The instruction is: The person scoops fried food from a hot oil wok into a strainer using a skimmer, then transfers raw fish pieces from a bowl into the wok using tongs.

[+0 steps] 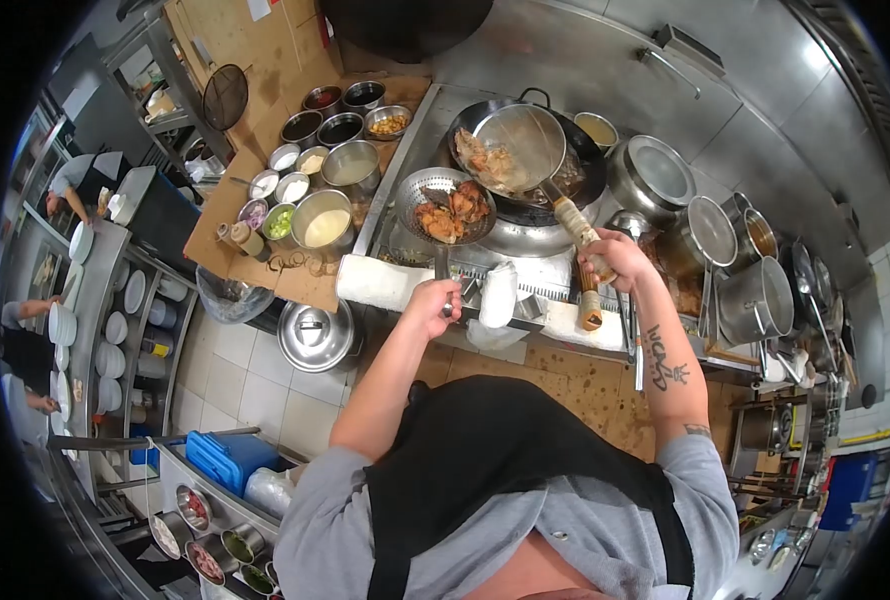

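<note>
My left hand is closed around the handle of a perforated strainer ladle. Browned fried pieces, perhaps meat, lie in its bowl, left of the wok. My right hand grips the wrapped handle of a round wire-mesh skimmer. The skimmer is above a dark wok on the stove, with more browned pieces at its left side. The mesh hides much of the wok's inside. Folded white cloths lie along the stove's front edge, near my left hand.
Left of the stove, cardboard carries several metal bowls of sauces and chopped ingredients. Pots, including one lidded pot, crowd the right side. Another lidded pot stands low at left. Co-workers work by stacked plates at far left.
</note>
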{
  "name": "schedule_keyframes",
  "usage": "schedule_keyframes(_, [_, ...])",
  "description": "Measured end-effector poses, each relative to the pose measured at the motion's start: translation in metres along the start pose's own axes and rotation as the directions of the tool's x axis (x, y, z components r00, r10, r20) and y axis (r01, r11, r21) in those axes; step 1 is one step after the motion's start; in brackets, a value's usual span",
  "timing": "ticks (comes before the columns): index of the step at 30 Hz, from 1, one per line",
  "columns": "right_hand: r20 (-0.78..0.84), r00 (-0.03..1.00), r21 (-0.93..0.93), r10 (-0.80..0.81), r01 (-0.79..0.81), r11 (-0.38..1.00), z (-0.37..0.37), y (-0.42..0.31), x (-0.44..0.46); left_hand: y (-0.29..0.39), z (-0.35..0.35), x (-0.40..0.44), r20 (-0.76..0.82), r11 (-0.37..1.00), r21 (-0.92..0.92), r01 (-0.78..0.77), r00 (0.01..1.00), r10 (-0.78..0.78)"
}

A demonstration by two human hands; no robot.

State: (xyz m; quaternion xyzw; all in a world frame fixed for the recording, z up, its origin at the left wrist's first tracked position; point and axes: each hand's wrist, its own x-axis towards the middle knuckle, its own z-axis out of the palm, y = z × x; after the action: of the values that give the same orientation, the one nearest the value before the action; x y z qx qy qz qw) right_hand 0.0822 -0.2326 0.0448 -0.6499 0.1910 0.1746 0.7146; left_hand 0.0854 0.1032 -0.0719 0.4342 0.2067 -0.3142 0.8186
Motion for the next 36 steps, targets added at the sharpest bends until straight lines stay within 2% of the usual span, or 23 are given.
schedule_keyframes(5, [0.0,0.999,0.047,-0.047,0.047,0.998,0.009,0.005,-0.015,0.008,-0.002,0.005,0.038,0.998,-0.062,0.026,0.999,-0.024])
schedule_keyframes(10, [0.075,0.989,0.045,-0.131,0.128,0.991,0.031,0.0,-0.05,0.012,-0.011,0.006,0.042,1.0,-0.027,-0.005,0.999,0.006])
schedule_keyframes(14, [0.096,0.985,-0.059,-0.143,0.149,0.987,0.048,0.007,-0.065,0.016,-0.019,0.001,0.021,0.998,-0.044,-0.038,0.999,0.039])
schedule_keyframes(16, [0.102,0.982,-0.085,-0.158,0.167,0.982,0.052,0.021,-0.059,0.019,-0.02,-0.009,-0.04,0.998,-0.01,-0.056,0.998,0.056])
schedule_keyframes(20, [0.081,0.972,-0.251,-0.222,0.235,0.939,0.067,0.044,-0.045,0.012,-0.041,-0.016,-0.035,0.998,-0.044,-0.054,0.998,0.053])
schedule_keyframes(26, [0.031,0.955,-0.513,-0.295,0.269,0.815,0.076,0.059,-0.035,-0.019,-0.091,0.015,-0.013,0.991,-0.117,-0.068,0.998,0.067])
schedule_keyframes(29, [0.058,0.898,-0.618,-0.436,0.375,0.691,0.074,0.07,-0.026,-0.028,-0.103,0.019,-0.005,0.991,-0.125,-0.057,0.998,0.057])
schedule_keyframes(32, [0.046,0.873,-0.732,-0.485,0.36,0.579,0.083,0.065,-0.035,-0.038,-0.122,0.03,0.046,0.99,-0.143,-0.02,0.999,0.027])
schedule_keyframes(33, [0.04,0.857,-0.721,-0.514,0.38,0.579,0.082,0.066,-0.034,-0.04,-0.126,0.033,0.073,0.989,-0.15,-0.005,0.997,0.016])
schedule_keyframes(35, [0.025,0.821,-0.7,-0.57,0.422,0.577,0.08,0.067,-0.032,-0.033,-0.129,0.047,0.017,0.992,-0.123,0.017,1.0,-0.015])
schedule_keyframes(36, [-0.012,0.842,-0.623,-0.539,0.415,0.663,0.082,0.056,-0.039,-0.03,-0.13,0.051,-0.013,0.993,-0.111,0.031,0.999,-0.033])
